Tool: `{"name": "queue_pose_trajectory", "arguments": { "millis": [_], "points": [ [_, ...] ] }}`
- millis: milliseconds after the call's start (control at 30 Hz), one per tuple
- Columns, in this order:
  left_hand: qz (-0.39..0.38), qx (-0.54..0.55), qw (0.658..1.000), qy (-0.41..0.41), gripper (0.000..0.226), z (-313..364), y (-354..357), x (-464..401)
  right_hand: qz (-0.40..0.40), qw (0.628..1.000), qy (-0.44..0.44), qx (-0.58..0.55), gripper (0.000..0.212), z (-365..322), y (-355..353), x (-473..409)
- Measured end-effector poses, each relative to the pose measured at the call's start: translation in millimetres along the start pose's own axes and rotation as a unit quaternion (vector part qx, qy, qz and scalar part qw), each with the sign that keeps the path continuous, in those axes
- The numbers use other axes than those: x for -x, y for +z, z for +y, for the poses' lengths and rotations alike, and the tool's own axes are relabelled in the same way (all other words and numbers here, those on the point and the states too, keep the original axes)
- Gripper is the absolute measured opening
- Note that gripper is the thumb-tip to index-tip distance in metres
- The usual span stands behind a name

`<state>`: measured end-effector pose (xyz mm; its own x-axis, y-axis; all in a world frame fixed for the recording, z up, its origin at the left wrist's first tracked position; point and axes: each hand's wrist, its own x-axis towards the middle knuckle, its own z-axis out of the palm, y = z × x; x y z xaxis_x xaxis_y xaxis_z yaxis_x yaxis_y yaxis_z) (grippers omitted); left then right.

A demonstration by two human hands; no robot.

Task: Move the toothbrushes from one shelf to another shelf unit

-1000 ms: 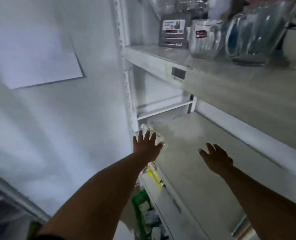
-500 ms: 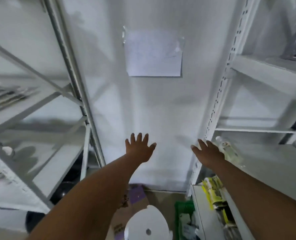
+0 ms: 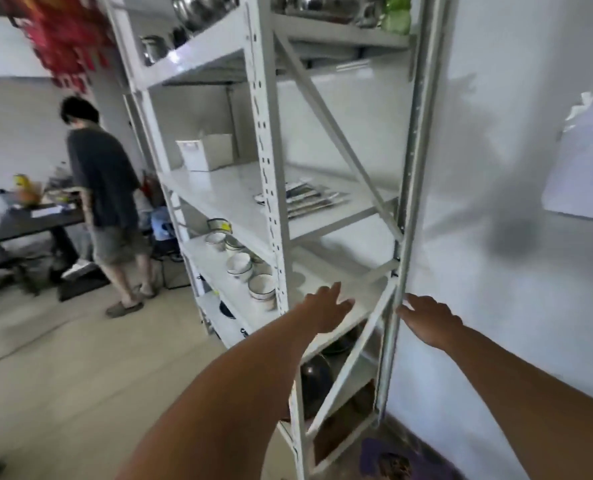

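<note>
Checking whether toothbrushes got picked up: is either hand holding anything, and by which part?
Nothing is held. The left hand and right hand are both open, fingers spread, empty.

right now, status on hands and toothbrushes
Left hand open, empty, over bowl shelf. Right hand open, empty, by rear post. Toothbrush packs lie one shelf up. Diagonal brace crosses the side.

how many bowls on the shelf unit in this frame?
5 clearly: the bowls run in a row along the front of the lower shelf, from the back one to the nearest stack. The blurred rim behind and the post may hide more.
</note>
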<state>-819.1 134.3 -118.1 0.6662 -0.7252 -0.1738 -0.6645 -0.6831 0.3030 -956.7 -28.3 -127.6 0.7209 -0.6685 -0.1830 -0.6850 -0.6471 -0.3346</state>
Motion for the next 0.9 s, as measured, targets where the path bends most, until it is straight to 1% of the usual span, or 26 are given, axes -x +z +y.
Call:
{"name": "queue_pose_trajectory", "arguments": {
  "millis": [67, 133, 200, 267, 400, 500, 533, 600, 733, 900],
  "points": [
    [-0.027, 0.002, 0.999, -0.031, 0.059, -24, -12, 20, -0.058, 0.996, -0.063, -0.013, 0.058, -40, 12, -11],
    [-0.012, 0.023, 0.994, -0.106, 0.063, -52, -22, 41, -0.111, 0.985, -0.133, -0.014, 0.065, -80, 29, -20],
    [0.01, 0.009, 0.985, -0.173, 0.065, -79, -31, 63, -0.133, 0.972, -0.195, 0.0, 0.059, -122, 39, -17],
    [0.032, 0.021, 0.97, -0.242, 0.065, -105, -39, 94, -0.146, 0.955, -0.259, 0.013, 0.049, -162, 48, -4],
    [0.051, -0.005, 0.939, -0.339, 0.061, -155, -49, 154, -0.146, 0.928, -0.342, 0.038, 0.055, -221, 69, 25],
    [0.078, 0.015, 0.911, -0.405, 0.064, -181, -54, 198, -0.152, 0.908, -0.387, 0.051, 0.05, -259, 82, 36],
    [0.09, 0.024, 0.902, -0.422, 0.066, -188, -55, 210, -0.154, 0.901, -0.402, 0.057, 0.051, -270, 85, 39],
    [0.105, 0.033, 0.889, -0.445, 0.067, -203, -57, 228, -0.154, 0.892, -0.42, 0.063, 0.054, -289, 92, 44],
    [0.116, 0.049, 0.874, -0.469, 0.068, -238, -62, 245, -0.14, 0.888, -0.432, 0.072, 0.055, -321, 101, 45],
    [0.121, 0.045, 0.877, -0.462, 0.068, -281, -72, 231, -0.136, 0.889, -0.427, 0.093, 0.058, -360, 117, 27]
  ]
}}
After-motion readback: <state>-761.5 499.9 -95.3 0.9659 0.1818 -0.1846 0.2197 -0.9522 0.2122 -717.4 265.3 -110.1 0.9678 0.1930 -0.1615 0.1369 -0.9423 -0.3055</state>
